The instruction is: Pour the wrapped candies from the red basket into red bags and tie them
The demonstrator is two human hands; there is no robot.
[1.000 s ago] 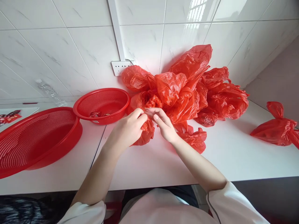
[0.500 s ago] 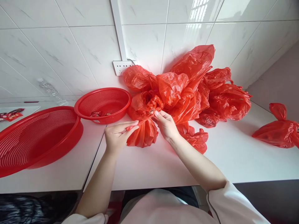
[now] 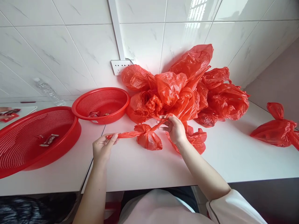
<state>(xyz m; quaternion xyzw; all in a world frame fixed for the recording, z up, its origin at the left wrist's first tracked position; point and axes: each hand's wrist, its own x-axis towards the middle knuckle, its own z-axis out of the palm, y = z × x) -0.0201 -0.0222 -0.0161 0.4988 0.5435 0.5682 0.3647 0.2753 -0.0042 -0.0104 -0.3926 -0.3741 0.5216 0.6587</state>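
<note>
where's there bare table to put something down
Widest: the table between the bag heap and the far-right bag, down to the front edge. Smaller: in front of the held bag. Crowded: the back by the heap, and the left, under the big basket and small basket.

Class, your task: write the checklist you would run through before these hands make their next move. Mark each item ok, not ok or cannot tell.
1. Left hand grips one twisted end of the small red bag: ok.
2. Right hand grips the other twisted end: ok.
3. Bag's neck gathered between the two ends: ok.
4. Any knot there pulled tight: cannot tell; the folds are too small to read.
5. Right hand clear of the heaped red bags: cannot tell; it overlaps them in this view.
6. Large red basket free of items: not ok; a wrapped packet shows within its rim.
</note>
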